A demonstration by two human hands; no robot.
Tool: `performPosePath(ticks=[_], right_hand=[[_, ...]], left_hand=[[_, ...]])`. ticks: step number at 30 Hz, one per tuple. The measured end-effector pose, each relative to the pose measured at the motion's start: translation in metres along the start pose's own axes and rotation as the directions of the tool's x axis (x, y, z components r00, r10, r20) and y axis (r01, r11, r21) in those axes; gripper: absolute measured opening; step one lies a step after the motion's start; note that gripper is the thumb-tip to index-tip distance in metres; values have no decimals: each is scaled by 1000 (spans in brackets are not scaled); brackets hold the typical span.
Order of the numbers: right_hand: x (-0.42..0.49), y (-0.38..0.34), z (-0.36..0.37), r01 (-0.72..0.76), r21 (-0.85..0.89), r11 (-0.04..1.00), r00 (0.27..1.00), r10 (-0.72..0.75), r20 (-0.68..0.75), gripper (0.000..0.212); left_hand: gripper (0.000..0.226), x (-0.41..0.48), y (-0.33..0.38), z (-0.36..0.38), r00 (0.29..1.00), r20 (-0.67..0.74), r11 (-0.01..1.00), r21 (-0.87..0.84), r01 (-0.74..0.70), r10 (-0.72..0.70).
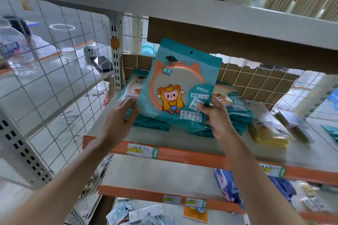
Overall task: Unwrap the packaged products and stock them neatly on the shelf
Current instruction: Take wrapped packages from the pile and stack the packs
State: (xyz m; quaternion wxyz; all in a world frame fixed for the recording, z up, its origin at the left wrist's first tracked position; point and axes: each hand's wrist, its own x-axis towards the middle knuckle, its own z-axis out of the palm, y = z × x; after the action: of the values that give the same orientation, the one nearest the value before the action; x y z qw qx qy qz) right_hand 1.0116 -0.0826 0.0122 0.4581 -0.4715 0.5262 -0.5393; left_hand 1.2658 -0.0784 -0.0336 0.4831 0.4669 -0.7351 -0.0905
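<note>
A teal packet (180,86) printed with a cartoon girl and an orange ring is held upright above the shelf (182,157). My right hand (217,118) pinches its lower right corner. My left hand (120,120) reaches to the packet's lower left edge with fingers stretched out, blurred; whether it touches is unclear. Behind lie two low stacks of the same teal packets, a left stack (136,97) and a right stack (236,111), flat on the shelf board.
Yellow packets (268,133) and thin card items (292,124) lie right of the stacks. A cardboard sheet (237,42) hangs under the upper shelf. Wire mesh (54,78) closes the left side. Lower shelves hold blue packs (228,186) and loose items.
</note>
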Motion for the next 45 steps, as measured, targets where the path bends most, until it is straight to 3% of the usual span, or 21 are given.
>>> performPosePath(ticks=[3,6,9,13,18,24,28,33,38,40,42,45], right_hand=[[7,-2,6,-11,14,1000,997,12,-70,21],[15,-3,14,-48,23,999,993,51,-109,20],[24,-5,26,-92,-5,996,992,92,-87,19],[37,-7,47,-157,-42,987,987,155,-50,23],[50,-10,66,-236,-112,965,972,233,-41,11],[66,-8,82,-288,-71,955,958,287,-22,15],[73,0,89,-309,-74,948,950,305,-60,6],[79,14,92,-219,-130,967,964,194,-181,15],[74,22,94,-107,-362,926,970,17,-244,15],[73,23,93,-74,-461,884,968,-48,-247,13],[69,22,94,-56,-576,816,962,-110,-250,27],[64,26,94,8,-760,649,941,-262,-214,36]], left_hand=[[39,-30,-22,4,994,78,974,208,-93,78],[58,-53,-47,11,987,163,944,326,-48,-6],[61,-61,-60,15,979,181,911,413,8,-91],[65,-62,-68,21,974,144,878,472,87,-174],[61,-62,-67,27,972,87,858,492,147,-217],[61,-61,-66,29,966,83,858,482,176,-245],[51,-60,-67,30,972,67,856,491,163,-224],[47,-61,-68,31,978,42,849,505,157,-206],[46,-62,-70,33,979,42,847,510,149,-198],[46,-62,-70,33,979,35,843,515,153,-199],[47,-62,-69,33,980,28,842,517,153,-195],[46,-61,-69,33,981,28,840,523,148,-190]])
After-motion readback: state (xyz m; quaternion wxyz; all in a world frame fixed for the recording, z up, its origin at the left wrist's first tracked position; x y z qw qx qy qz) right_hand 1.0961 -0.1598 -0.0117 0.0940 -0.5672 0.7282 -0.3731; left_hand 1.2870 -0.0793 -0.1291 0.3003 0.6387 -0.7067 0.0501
